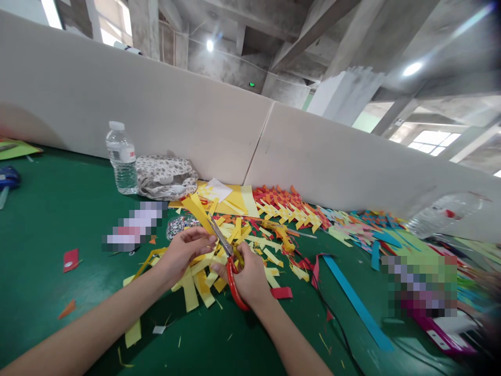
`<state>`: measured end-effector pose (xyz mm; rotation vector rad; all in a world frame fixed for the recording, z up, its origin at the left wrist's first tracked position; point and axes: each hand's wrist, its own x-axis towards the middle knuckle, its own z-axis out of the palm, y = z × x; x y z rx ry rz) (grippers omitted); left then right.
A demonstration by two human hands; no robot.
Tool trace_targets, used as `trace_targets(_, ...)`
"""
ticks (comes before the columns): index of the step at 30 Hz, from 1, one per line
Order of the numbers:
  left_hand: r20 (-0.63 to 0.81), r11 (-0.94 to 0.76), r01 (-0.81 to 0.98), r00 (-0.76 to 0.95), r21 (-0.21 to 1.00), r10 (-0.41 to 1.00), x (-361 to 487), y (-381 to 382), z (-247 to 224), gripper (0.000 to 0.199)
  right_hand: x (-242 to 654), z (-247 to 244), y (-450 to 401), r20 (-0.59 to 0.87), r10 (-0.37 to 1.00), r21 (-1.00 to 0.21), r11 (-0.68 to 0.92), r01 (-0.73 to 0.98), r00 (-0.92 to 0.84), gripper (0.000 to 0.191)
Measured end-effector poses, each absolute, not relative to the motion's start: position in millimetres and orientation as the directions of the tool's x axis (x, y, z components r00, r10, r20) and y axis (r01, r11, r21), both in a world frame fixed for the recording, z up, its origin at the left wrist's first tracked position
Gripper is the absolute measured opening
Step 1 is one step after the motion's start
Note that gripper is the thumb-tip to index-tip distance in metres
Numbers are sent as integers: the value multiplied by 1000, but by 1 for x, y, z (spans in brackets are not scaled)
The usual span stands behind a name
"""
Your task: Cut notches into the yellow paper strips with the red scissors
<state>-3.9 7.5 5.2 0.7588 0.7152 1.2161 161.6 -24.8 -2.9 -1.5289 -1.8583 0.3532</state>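
My right hand [248,274] is wrapped round the red handles of a pair of scissors [234,284]. The metal blades point up and to the left, touching or beside a yellow paper strip [199,211]. My left hand [187,251] is just left of the blades, its fingers bent together near the lower end of that strip; what they pinch is too small to make out. Beneath both hands lies a loose pile of yellow paper scraps [190,290].
A water bottle [124,166] stands beside a patterned cloth bag [166,175] at the back left. Woven paper pieces [282,206] lie against the white partition [219,120]. On the right are a blue strip [356,300], a black cable [332,313] and a bottle on its side [446,214].
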Motion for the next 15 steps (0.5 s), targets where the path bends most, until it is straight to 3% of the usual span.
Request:
trace_targets(6,-84,183,-539,202,822,976,-5,7,5,16,161,-2,-23,335,942,-643,257,722,-37,30)
trace_targets(10,-85,179,-559,190,810,978,-5,9,4,16,163,0,-23,251,968,-676,189,712,-20,30)
trace_targets(15,-77,147,-547,149,825,986,-6,9,5,15,164,1,-25,238,971,-538,151,830,-23,46)
